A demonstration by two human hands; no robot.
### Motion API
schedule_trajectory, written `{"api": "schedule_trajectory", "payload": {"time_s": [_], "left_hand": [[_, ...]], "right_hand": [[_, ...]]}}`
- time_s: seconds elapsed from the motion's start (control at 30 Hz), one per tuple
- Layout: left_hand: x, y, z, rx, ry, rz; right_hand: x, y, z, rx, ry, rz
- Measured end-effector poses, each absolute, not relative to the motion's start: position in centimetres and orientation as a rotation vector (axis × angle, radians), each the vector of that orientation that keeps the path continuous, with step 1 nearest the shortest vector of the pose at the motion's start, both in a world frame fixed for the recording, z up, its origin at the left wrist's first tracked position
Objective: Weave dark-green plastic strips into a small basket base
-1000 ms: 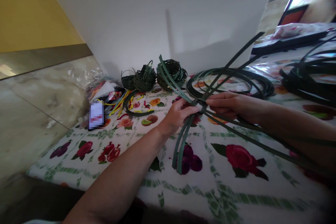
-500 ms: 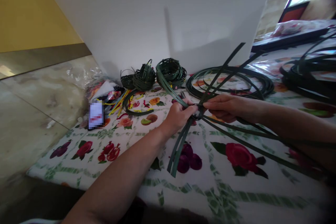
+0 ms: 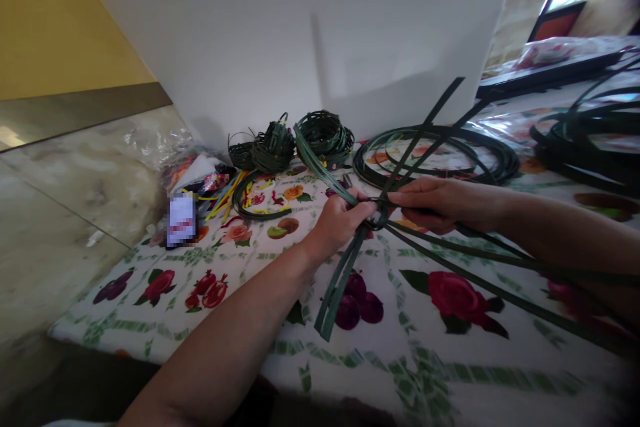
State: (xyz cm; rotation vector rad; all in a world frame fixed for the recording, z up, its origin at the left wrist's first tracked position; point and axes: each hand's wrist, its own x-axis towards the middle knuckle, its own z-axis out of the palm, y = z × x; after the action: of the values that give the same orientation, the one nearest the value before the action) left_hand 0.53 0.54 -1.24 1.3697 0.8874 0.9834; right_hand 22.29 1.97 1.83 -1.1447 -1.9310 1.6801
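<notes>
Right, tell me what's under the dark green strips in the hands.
Under the dark green strips below the left hand lies the fruit-print tablecloth, with printed purple plums beside them. The cloth directly beneath that hand and the right hand is covered.

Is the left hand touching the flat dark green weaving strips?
Touching: the head view shows the left hand pinching the flat dark green weaving strips at their crossing.

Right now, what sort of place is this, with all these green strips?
Probably a craft table at home: it has a fruit-print tablecloth, green strips in the left hand and right hand, and small woven bundles.
</notes>
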Motion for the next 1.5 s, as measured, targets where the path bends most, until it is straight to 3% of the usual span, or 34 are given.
{"api": "schedule_trajectory", "payload": {"time_s": [0.83,1.5], "left_hand": [[0.4,0.2,-0.4,1.339,0.824,0.967],[0.9,0.4,-1.2,1.356,0.859,1.078]], "right_hand": [[22.3,1.6,2.7,-1.145,-1.962,1.537],[22.2,2.3,1.9,-1.162,-1.842,1.654]]}}
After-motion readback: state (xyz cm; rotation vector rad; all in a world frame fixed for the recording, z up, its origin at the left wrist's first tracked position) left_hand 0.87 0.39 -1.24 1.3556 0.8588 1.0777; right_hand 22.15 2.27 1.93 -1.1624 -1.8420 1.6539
